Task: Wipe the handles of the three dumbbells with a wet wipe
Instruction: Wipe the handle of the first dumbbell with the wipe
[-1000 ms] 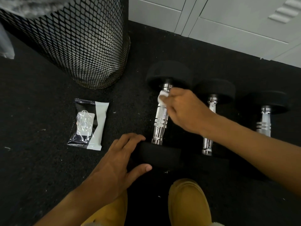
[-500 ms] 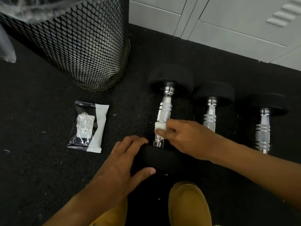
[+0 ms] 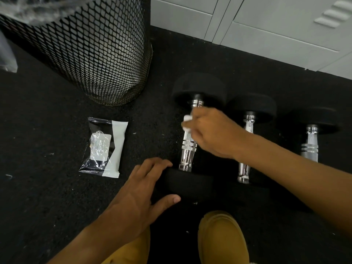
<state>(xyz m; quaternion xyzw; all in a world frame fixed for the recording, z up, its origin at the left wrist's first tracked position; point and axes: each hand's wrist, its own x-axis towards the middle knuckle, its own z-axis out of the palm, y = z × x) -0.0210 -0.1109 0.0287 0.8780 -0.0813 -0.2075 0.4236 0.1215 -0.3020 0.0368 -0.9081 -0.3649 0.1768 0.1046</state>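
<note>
- Since half a second ago, your right hand [image 3: 213, 132] has slid the wet wipe [image 3: 186, 122] up the handle [image 3: 187, 149] of the left dumbbell [image 3: 198, 88], from the near end by the lower weight to the far end, just below the upper weight.
- Right hand: fingers curled round the handle, white wipe bunched between fingertips and chrome; only a small part of the wipe shows at the hand's left edge.
- Left hand [image 3: 139, 197]: same spot as before, fingers fairly straight and spread, resting on the near weight of that dumbbell, thumb along its near side. It braces rather than grips.
- Handle below your right hand is bare: knurled band, then smooth chrome down to the near weight.
- Middle dumbbell [image 3: 249, 109] lies just beside the left one, parallel; your right forearm crosses over its handle.
- Right dumbbell [image 3: 312, 121] lies a bit further out, parallel too, lower part hidden behind your forearm.
- Wipe pack [image 3: 103, 147] lies flat on the black floor [image 3: 47, 187], left of the dumbbells, apart from both hands.
- Mesh bin [image 3: 95, 50] stands beyond the pack, near the left dumbbell's far weight.
- Grey lockers [image 3: 266, 25] run along the far edge.
- Two tan shoes [image 3: 222, 239] show at the bottom of the frame.
</note>
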